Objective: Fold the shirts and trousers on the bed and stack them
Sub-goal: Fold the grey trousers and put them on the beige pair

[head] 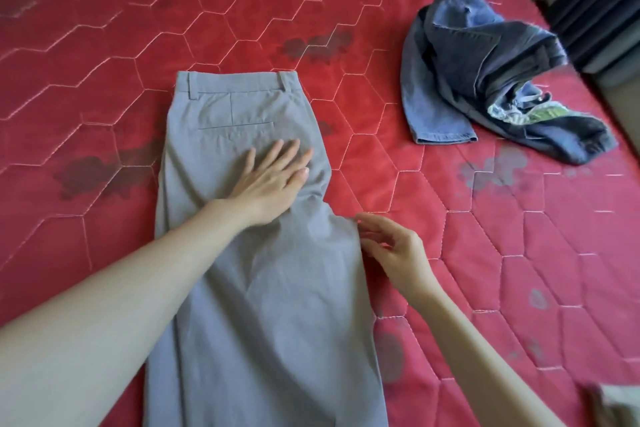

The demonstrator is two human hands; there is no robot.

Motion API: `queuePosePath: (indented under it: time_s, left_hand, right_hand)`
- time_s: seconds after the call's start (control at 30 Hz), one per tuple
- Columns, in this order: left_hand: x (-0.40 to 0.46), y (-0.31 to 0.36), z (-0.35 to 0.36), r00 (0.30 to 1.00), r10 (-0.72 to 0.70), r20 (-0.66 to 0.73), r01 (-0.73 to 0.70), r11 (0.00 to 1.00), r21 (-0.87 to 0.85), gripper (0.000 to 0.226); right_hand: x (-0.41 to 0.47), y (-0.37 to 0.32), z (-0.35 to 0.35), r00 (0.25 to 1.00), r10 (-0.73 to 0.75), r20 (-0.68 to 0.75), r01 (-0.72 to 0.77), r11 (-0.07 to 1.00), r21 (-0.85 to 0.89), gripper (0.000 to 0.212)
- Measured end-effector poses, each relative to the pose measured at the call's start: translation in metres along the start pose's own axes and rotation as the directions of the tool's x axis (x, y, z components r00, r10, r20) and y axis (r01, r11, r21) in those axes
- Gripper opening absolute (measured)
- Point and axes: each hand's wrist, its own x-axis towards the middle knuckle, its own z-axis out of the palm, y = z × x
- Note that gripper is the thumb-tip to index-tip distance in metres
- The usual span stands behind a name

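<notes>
Grey trousers (221,107) lie flat on the red quilted bed (104,45), folded lengthwise with one leg over the other, waistband at the far end and back pocket up. My left hand (273,180) presses flat on the seat with straight, spread fingers. My right hand (391,246) hovers at the trousers' right edge near the crotch point, fingers loosely curved and touching the cloth edge; nothing is gripped. A crumpled pile of blue jeans (485,73) lies at the far right of the bed.
The red mattress carries dark flower prints and pale stitched hexagons. Dark curtains (595,3) hang past the bed's far right edge. A blurred pale object (613,402) sits at the bottom right corner.
</notes>
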Motion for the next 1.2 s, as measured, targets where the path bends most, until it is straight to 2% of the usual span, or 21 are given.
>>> queuePosePath:
  time_s: [0.13, 0.3, 0.37, 0.43, 0.53, 0.57, 0.7, 0.77, 0.83, 0.9, 0.97, 1.0, 1.07, 1.2]
  left_hand:
    - [0.012, 0.001, 0.01, 0.996, -0.035, 0.077, 0.027, 0.994, 0.111, 0.05]
    - [0.015, -0.005, 0.017, 0.997, -0.031, 0.077, 0.026, 0.998, 0.064, 0.049]
    - [0.015, -0.006, 0.017, 0.997, -0.021, 0.071, 0.019, 0.999, 0.031, 0.048]
    - [0.012, -0.009, 0.018, 0.998, -0.008, 0.055, 0.008, 1.0, 0.0, 0.046]
    - [0.012, -0.012, 0.02, 1.0, 0.004, 0.029, -0.003, 1.0, -0.017, 0.046]
    - [0.012, -0.012, 0.021, 1.0, -0.001, 0.024, 0.001, 1.0, -0.012, 0.048]
    - [0.014, -0.012, 0.029, 1.0, -0.031, -0.006, 0.031, 0.979, 0.203, 0.056]
    - [0.014, -0.01, 0.033, 0.998, -0.029, -0.048, 0.041, 0.963, 0.266, 0.062]
    - [0.013, -0.007, 0.034, 0.997, -0.031, -0.07, 0.049, 0.959, 0.28, 0.066]
    - [0.014, -0.005, 0.033, 0.996, -0.049, -0.074, 0.068, 0.958, 0.279, 0.068]
    - [0.015, -0.002, 0.032, 0.995, -0.072, -0.075, 0.09, 0.957, 0.275, 0.066]
    - [0.015, -0.001, 0.031, 0.994, -0.084, -0.075, 0.101, 0.958, 0.268, 0.065]
    - [0.016, 0.002, 0.03, 0.992, -0.106, -0.067, 0.119, 0.961, 0.251, 0.061]
    - [0.016, 0.007, 0.03, 0.989, -0.138, -0.054, 0.147, 0.958, 0.247, 0.06]
  right_hand:
    - [-0.001, 0.004, 0.009, 0.999, 0.006, -0.034, -0.005, 1.0, 0.023, 0.057]
    - [0.015, -0.002, 0.019, 0.993, -0.076, -0.09, 0.053, 0.97, -0.238, 0.027]
    - [0.019, -0.006, 0.016, 0.993, -0.047, -0.106, 0.021, 0.972, -0.235, 0.024]
    - [0.019, -0.008, 0.008, 0.98, -0.038, -0.198, -0.007, 0.976, -0.219, 0.027]
    - [0.011, -0.009, 0.0, 0.928, -0.188, -0.323, 0.113, 0.965, -0.239, 0.029]
    - [0.007, -0.008, 0.001, 0.919, -0.197, -0.342, 0.116, 0.964, -0.241, 0.03]
    - [0.006, 0.001, 0.011, 0.935, 0.045, -0.352, -0.076, 0.994, -0.075, 0.03]
    - [0.008, 0.005, 0.012, 0.94, 0.054, -0.338, -0.068, 0.997, -0.028, 0.027]
    - [0.006, 0.005, 0.01, 0.953, -0.028, -0.301, -0.003, 0.995, -0.103, 0.029]
    - [0.002, 0.004, 0.01, 0.944, -0.223, -0.241, 0.143, 0.94, -0.309, 0.033]
    - [0.003, 0.005, 0.008, 0.879, -0.41, -0.243, 0.263, 0.842, -0.471, 0.032]
    - [0.004, 0.007, 0.005, 0.853, -0.447, -0.268, 0.275, 0.823, -0.496, 0.031]
    - [0.002, 0.015, 0.003, 0.855, -0.409, -0.318, 0.239, 0.856, -0.458, 0.029]
    - [-0.011, 0.021, 0.007, 0.918, -0.149, -0.367, 0.06, 0.968, -0.243, 0.025]
